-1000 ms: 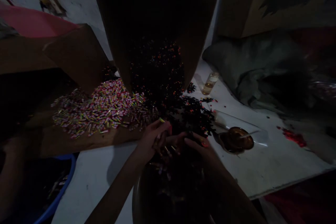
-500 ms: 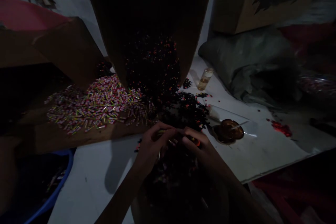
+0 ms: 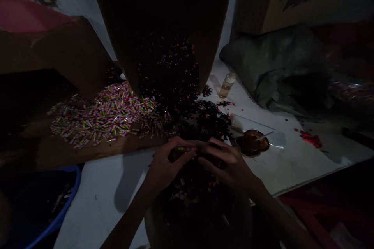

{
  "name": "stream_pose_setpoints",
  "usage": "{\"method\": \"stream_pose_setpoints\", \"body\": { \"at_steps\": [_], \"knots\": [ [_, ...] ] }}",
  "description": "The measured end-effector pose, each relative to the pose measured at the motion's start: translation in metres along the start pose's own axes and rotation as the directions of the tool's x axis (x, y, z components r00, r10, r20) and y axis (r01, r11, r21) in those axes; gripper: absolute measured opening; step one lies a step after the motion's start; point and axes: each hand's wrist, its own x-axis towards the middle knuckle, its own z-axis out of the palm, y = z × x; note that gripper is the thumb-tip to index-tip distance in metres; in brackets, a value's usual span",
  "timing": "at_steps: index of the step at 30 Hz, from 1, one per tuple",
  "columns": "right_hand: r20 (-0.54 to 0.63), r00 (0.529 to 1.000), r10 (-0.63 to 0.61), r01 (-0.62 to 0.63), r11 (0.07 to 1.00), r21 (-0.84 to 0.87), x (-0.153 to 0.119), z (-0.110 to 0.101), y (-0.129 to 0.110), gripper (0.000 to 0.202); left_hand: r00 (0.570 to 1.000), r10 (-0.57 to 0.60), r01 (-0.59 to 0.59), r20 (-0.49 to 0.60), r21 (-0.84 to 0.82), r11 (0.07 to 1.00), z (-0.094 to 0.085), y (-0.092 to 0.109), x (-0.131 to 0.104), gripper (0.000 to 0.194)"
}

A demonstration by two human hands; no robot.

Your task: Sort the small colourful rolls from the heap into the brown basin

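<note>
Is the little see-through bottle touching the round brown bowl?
Apart. The head view shows white tabletop and a clear plastic sleeve between the bottle and the brown bowl.

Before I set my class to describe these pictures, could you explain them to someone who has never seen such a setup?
There is no machine: a person works bare-handed, and one head-worn camera looks forward and down. The left hand pinches a small yellow-marked piece in its fingers. The right hand is beside it, over a dark round bowl; what it holds is too dim to tell. Behind lie a pile of pink-and-yellow pieces and, to its right, a pile of black pieces. Further right, a small bottle and a brown dish stand on the white table.
</note>
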Motion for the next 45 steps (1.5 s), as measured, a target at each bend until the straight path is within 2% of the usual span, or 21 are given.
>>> {"method": "stream_pose_setpoints", "body": {
  "at_steps": [6,11,15,21,28,34,41,43,45],
  "knots": [
    [-0.014,0.999,-0.033,0.032,0.998,-0.046,0.000,0.000,0.000,0.026,0.999,-0.028,0.028,-0.028,-0.025,0.999,-0.001,0.002,0.001,0.013],
    [-0.016,0.999,-0.043,0.043,0.998,-0.047,0.000,0.002,-0.001,0.024,1.000,0.021,-0.021,0.012,0.037,0.999,-0.001,0.001,0.000,0.010],
    [-0.035,0.997,-0.069,0.069,0.998,0.007,0.001,0.002,-0.005,0.021,1.000,-0.019,0.019,0.003,-0.029,0.999,0.001,-0.003,0.001,0.010],
    [-0.068,0.993,-0.096,0.097,0.995,0.012,0.001,0.003,-0.006,0.022,0.999,0.029,-0.029,-0.020,-0.017,0.999,0.000,-0.005,0.001,0.009],
    [-0.075,0.992,-0.098,0.100,0.995,0.015,0.000,0.002,-0.009,0.016,0.995,0.026,-0.026,0.098,0.002,1.000,-0.009,-0.004,0.001,0.009],
    [0.008,0.999,-0.038,0.038,0.999,0.009,-0.005,0.003,-0.013,0.021,0.986,0.053,-0.048,0.156,-0.032,0.998,-0.012,0.000,0.003,0.003],
    [0.056,0.998,0.004,-0.003,1.000,-0.014,-0.009,0.013,-0.012,0.023,0.978,0.056,-0.058,0.200,0.002,0.998,-0.011,-0.012,-0.004,0.005],
    [0.066,0.998,0.018,-0.017,1.000,-0.024,-0.010,0.017,-0.009,0.022,0.985,0.031,-0.036,0.169,0.023,0.999,-0.008,-0.014,-0.005,0.006],
    [0.057,0.996,0.064,-0.064,0.998,0.002,-0.011,0.020,-0.004,0.022,0.992,-0.050,0.049,0.114,0.008,0.999,-0.002,-0.016,-0.005,0.008]
  ]
}}
